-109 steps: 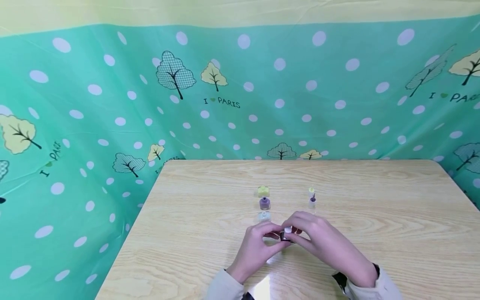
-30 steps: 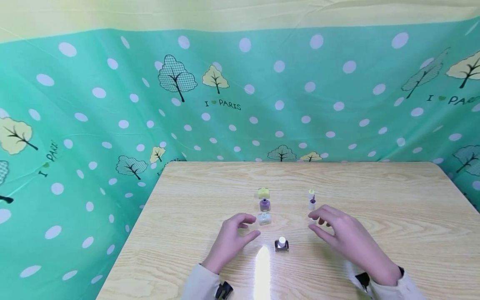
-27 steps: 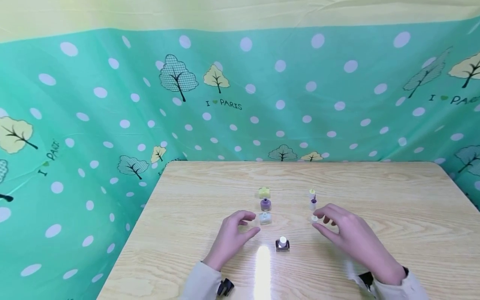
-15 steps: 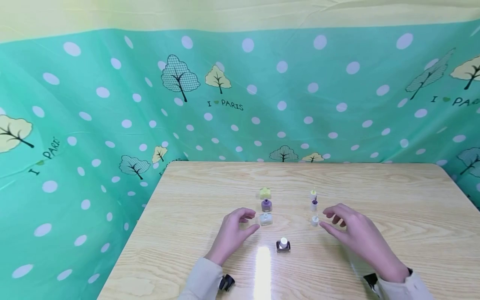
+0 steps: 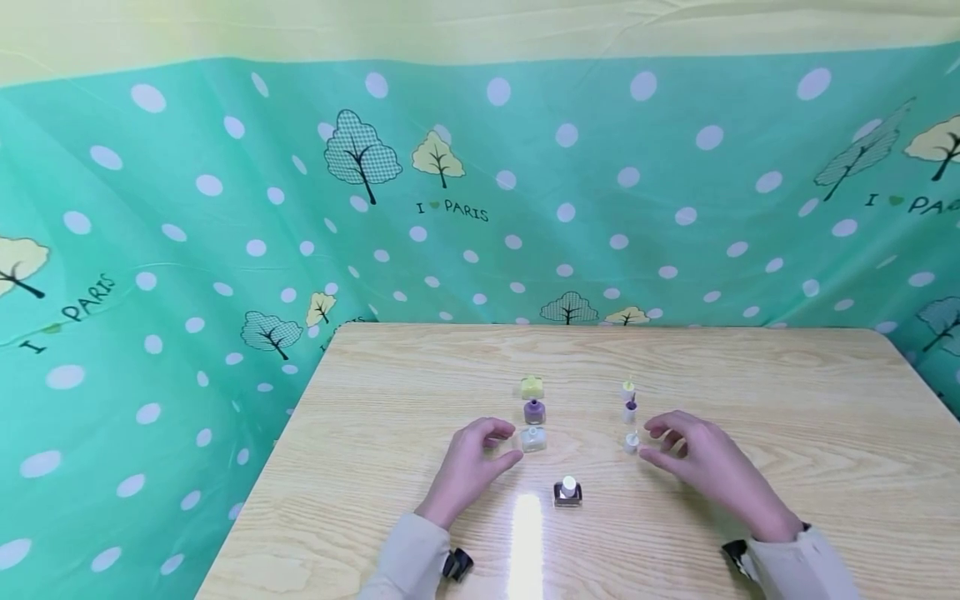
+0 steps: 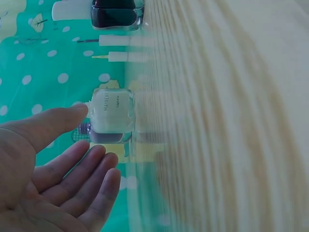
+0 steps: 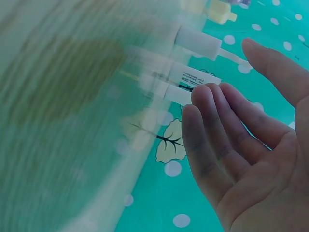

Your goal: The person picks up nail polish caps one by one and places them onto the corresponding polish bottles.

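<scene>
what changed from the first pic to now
The left hand and right hand let go of the dark bottle and moved apart, left one beside the pale bottle, right one beside the nearest loose cap. The yellow bottle and purple bottle stayed put.

Your left hand (image 5: 474, 458) and right hand (image 5: 693, 450) are well apart, palms turned toward each other, fingers loosely bent, each thumb spread from the fingertips; your sleeved forearms (image 5: 408, 557) angle inward from below.
</scene>
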Tool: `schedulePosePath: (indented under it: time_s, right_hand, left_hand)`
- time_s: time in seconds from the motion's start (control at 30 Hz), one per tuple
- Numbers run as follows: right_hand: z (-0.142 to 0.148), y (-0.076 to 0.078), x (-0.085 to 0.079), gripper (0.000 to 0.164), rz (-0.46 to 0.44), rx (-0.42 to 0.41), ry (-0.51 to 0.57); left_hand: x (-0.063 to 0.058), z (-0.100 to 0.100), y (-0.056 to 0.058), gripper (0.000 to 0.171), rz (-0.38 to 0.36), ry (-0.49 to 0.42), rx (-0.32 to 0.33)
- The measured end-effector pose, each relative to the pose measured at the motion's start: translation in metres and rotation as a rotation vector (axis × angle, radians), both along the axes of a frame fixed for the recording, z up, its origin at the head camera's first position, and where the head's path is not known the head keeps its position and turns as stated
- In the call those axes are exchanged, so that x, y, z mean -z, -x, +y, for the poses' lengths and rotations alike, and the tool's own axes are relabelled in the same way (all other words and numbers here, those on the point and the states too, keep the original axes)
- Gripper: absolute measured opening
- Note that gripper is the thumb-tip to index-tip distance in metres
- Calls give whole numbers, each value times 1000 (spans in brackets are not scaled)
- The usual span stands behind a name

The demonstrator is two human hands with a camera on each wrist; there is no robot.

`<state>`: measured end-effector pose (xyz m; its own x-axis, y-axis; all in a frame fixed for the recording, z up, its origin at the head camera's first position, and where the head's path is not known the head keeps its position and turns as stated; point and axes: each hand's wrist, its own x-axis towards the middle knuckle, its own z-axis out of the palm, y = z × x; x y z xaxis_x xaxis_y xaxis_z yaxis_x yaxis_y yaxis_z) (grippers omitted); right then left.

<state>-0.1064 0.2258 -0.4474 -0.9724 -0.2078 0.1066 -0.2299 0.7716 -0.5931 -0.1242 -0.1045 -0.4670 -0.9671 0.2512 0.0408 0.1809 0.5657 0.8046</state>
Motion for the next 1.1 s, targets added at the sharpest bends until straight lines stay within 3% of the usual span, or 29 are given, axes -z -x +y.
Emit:
schedulePosePath:
  time_s: [0.63,1.1]
  right_hand:
    - [-7,7,8,26,-83,-33,15]
    - [-12,14,12,20,-58,-58,-20]
  left_hand:
    - [5,6,6,35,-27,19,31]
    - [11,13,11,34,-27,4,33]
